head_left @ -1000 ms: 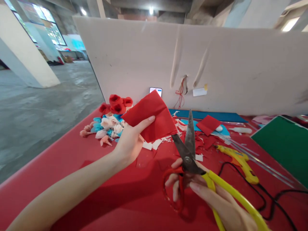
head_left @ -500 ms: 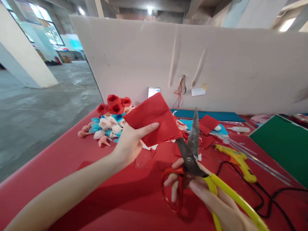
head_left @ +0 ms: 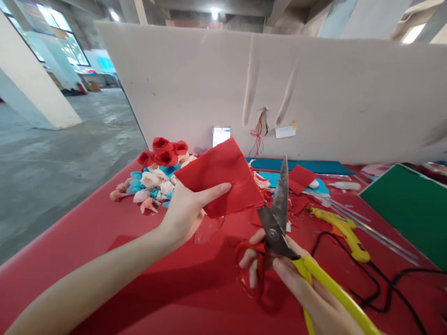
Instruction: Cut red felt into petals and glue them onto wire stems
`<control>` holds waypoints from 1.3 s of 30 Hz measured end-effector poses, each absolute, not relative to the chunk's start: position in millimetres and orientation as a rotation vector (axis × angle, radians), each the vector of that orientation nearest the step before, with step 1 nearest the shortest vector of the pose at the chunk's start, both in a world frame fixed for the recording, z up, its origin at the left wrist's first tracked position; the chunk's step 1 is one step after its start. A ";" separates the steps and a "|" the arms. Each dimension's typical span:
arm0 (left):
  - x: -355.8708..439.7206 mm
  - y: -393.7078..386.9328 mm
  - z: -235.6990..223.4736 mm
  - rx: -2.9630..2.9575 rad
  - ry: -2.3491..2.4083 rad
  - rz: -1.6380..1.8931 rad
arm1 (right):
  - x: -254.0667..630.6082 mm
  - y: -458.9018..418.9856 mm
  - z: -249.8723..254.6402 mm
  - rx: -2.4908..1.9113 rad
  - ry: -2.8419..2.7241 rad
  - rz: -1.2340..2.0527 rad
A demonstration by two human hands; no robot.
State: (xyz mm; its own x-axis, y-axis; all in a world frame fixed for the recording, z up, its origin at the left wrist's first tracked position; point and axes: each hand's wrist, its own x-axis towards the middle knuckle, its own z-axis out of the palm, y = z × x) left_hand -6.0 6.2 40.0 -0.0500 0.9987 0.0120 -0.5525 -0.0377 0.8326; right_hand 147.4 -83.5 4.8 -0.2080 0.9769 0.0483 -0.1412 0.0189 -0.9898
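My left hand (head_left: 186,207) grips a stack of red paper (head_left: 223,172), thumb on top and the other fingers hidden beneath. The stack is held tilted above the table. In my right hand (head_left: 300,284) is a pair of scissors (head_left: 277,232) with one red handle loop and one yellow handle. Its metal blades are spread apart and point upward. The lower blade lies at the right corner of the paper stack; whether it touches the paper I cannot tell.
Red, white and blue paper flowers (head_left: 160,172) are heaped on the red table (head_left: 146,284) at the left. To the right lie a yellow glue gun (head_left: 344,230) with a black cord, a red paper square (head_left: 302,179) and a green board (head_left: 408,209). Behind stand a phone (head_left: 221,136) and a white panel (head_left: 195,83).
The paper stack in my left hand has moved slightly down and right in view. The scissors have shifted a little too, their blades still apart. The whole view has drifted slightly.
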 end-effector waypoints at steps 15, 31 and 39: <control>-5.3 5.2 34.7 0.878 0.705 1.508 | 146.7 -86.2 2.1 -1.177 -1.349 1.248; -5.8 5.3 34.5 0.882 0.772 1.528 | 146.8 -88.2 1.0 -1.341 -1.374 1.242; -8.5 6.7 35.3 0.915 0.742 1.571 | 145.6 -86.8 1.1 -1.060 -1.215 1.501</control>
State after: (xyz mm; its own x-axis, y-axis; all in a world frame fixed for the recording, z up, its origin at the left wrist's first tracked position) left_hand -8.5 6.7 35.3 -0.0825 0.9826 0.1661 -0.4958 -0.1851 0.8485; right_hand 145.6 -86.8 1.1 -0.2227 0.9719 -0.0769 -0.1275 -0.1072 -0.9860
